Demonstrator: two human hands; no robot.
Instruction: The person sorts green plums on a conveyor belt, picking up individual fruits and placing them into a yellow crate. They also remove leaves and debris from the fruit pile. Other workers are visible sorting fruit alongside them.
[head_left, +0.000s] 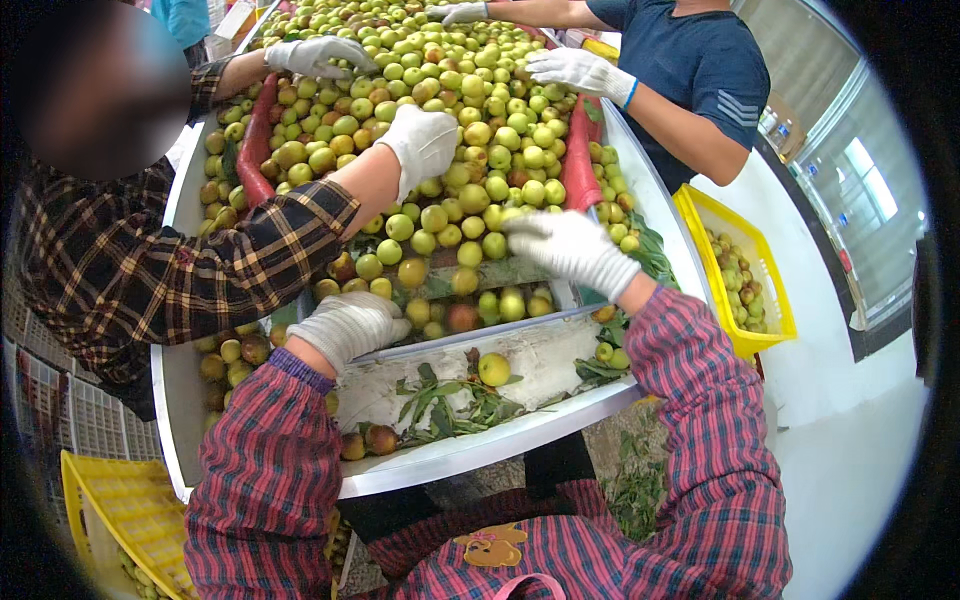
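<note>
Green and reddish round fruits, which look like plums (472, 199), fill a long white-edged sorting table (480, 461). My left hand (351, 326), in a white knit glove, rests at the near left corner of the fruit bed, its fingers curled; whether it holds a fruit is hidden. My right hand (570, 247), gloved too and a little blurred, reaches over the near right part of the fruits with its fingers towards them; its palm side is hidden. Between my hands, fruits lie on a dark lower strip (450, 281). One yellow-green fruit (494, 370) sits beside green leaves (442, 405) in the near white trough.
A co-worker in a plaid shirt (247, 262) reaches in from the left with gloved hands, one close to mine. Another in a dark T-shirt (675, 75) works at the right. Red padded dividers (257, 142) flank the fruits. Yellow crates (784, 300) stand right and lower left.
</note>
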